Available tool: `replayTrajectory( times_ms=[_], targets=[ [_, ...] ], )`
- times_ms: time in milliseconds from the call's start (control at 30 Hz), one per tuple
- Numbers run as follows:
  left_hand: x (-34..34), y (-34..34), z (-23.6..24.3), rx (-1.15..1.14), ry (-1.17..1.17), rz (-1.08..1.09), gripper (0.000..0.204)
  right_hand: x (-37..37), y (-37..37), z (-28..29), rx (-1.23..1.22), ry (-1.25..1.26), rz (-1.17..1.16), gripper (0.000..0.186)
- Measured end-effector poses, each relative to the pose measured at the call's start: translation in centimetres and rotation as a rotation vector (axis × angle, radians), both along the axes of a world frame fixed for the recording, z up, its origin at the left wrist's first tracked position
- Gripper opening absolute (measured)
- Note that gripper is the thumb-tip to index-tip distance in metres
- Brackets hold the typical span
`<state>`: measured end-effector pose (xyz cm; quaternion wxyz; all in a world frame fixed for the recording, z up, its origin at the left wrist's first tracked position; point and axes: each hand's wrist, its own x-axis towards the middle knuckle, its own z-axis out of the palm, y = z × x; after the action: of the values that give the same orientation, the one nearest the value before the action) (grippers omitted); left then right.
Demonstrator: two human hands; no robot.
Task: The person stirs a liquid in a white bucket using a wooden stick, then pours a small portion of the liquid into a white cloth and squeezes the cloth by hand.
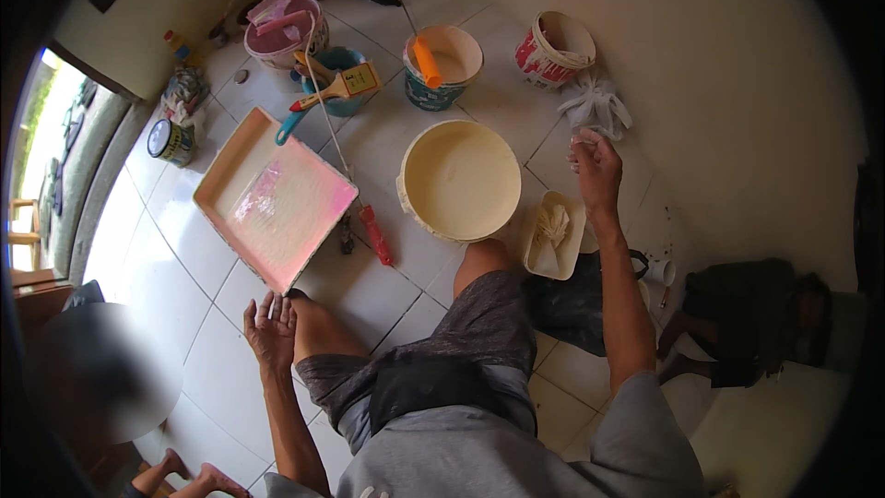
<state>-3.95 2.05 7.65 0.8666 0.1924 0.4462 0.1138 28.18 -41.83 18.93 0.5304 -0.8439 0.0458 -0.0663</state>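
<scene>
My left hand (270, 330) is open, palm up, its whitish fingertips at the near corner of a shallow paint tray (304, 198) smeared with cream and pink. My right hand (597, 171) is raised on the right with its fingers curled in and paint-stained. Whether anything is inside them is hidden. Just beyond it lies a crumpled white plastic bag (595, 103). Between my hands stands a round cream tub (461, 180) with pale paint in it. Next to the tub, a small cream container (555, 238) holds a crumpled pale cloth (553, 224).
An orange roller (427, 63) rests in a paint bucket (446, 97). A wide brush (350, 83) lies over a teal bucket (350, 103). A pink bucket (277, 53), a red-and-white bucket (553, 51), a red-handled rod (376, 235) and a tin (171, 142) stand around. People sit at both sides.
</scene>
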Motion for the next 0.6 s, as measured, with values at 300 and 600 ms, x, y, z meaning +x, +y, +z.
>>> replayTrajectory(
  times_ms=[300,600],
  targets=[
    [-11.7,7.0,-10.4,0.196,0.432,0.329,0.061,22.0,-11.0,-5.9,-0.819,0.088,-0.151,0.045],
    [-24.6,2.2,-9.0,0.333,1.076,-0.376,0.038,35.9,-15.5,-8.2,-1.222,0.2,0.067,0.046]
  ],
)
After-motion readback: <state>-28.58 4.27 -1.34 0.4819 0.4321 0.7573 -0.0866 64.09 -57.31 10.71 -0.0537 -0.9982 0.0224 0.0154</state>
